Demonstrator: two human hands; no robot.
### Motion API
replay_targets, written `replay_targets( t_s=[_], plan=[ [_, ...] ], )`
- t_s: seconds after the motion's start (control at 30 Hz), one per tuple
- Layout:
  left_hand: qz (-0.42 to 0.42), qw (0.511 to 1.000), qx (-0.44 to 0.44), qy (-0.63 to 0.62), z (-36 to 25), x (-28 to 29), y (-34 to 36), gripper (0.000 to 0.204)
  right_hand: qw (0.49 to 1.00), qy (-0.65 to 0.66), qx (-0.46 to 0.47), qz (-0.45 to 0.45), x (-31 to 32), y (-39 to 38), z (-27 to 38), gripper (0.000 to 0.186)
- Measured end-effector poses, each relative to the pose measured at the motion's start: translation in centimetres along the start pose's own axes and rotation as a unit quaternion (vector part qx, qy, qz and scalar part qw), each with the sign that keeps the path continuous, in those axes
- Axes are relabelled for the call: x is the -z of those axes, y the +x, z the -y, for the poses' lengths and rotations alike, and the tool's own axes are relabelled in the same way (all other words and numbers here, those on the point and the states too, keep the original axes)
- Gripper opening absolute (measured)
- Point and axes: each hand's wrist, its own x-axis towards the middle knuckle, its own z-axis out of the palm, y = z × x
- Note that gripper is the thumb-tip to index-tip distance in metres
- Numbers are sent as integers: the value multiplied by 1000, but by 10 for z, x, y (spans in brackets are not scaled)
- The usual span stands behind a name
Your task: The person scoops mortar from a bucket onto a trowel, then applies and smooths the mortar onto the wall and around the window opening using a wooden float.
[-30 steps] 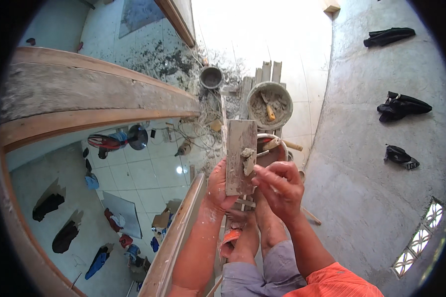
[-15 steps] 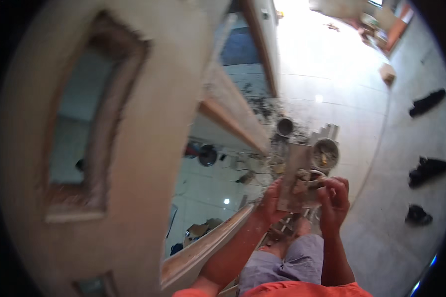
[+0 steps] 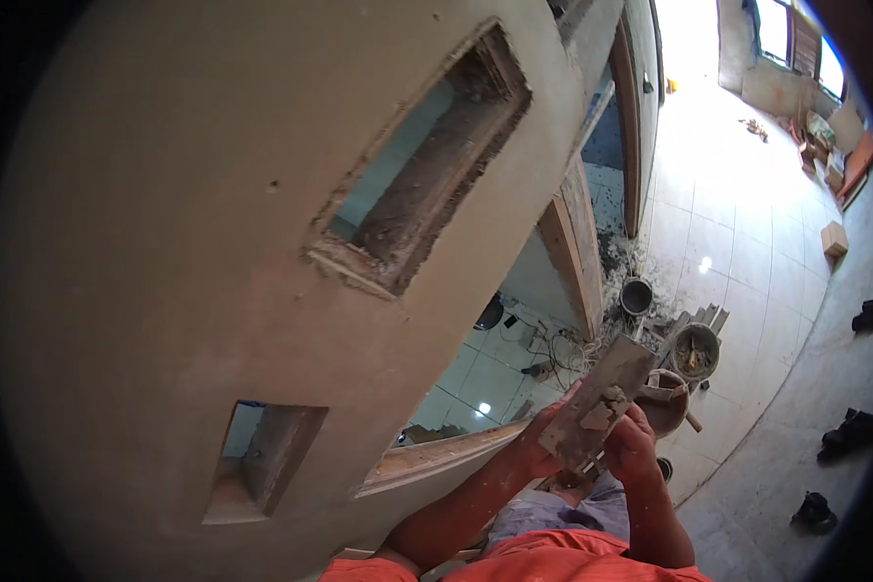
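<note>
Grey mortar on a flat board, both hands on it

Grey, mortar-caked board [image 3: 599,405] sits at about 4 o'clock of the view, a long flat rectangle tilted with its upper end toward 1 o'clock. Left hand [image 3: 545,438] grips it from below and the left, fingers curled round the lower edge and closed on it; individual fingertips too small to separate. Right hand [image 3: 638,448] is against the board's lower right side, fingers bent and pressed together near a pale lump of mortar [image 3: 597,417] on the board face. Cannot tell whether the right fingers pinch a tool or only touch the lump. Both forearms come up from 6 o'clock, above an orange shirt [image 3: 543,563].

Smooth plastered wall [image 3: 165,242] fills everything from 7 to 12 o'clock. Large rough rectangular recess [image 3: 427,165] at 11 o'clock, raw crumbly inner edges. Smaller recess [image 3: 262,461] at 7 o'clock. Wooden ledge [image 3: 436,458] runs just left of the left hand, at the wall's lower edge.

Past the board, toward 3 o'clock: a bucket [image 3: 695,351] with mortar, a smaller dark bucket [image 3: 636,295] above it, a brown basin [image 3: 667,400] just beside the right hand. Pale tiled floor [image 3: 737,242] at 2 o'clock, debris along the wall foot. Dark shoes [image 3: 849,432] at 4 o'clock on grey concrete
</note>
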Motion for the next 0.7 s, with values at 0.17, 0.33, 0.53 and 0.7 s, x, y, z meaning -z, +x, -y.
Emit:
replay_targets(
  t_s=[0.17,0.33,0.53,0.7],
  plan=[
    [-3,996,-27,89,-17,-60,-42,62,991,95,-87,-27,-62,0,-14,31],
    [-249,942,-56,219,-17,-117,-85,67,957,193,-218,18,-78,15,-48,29],
    [-365,677,-240,592,-18,-139,-175,52,946,276,-140,99,-109,45,-86,42],
    [-458,383,-430,677,-32,-156,-241,33,936,311,-118,113,-104,68,-101,45]
  ],
)
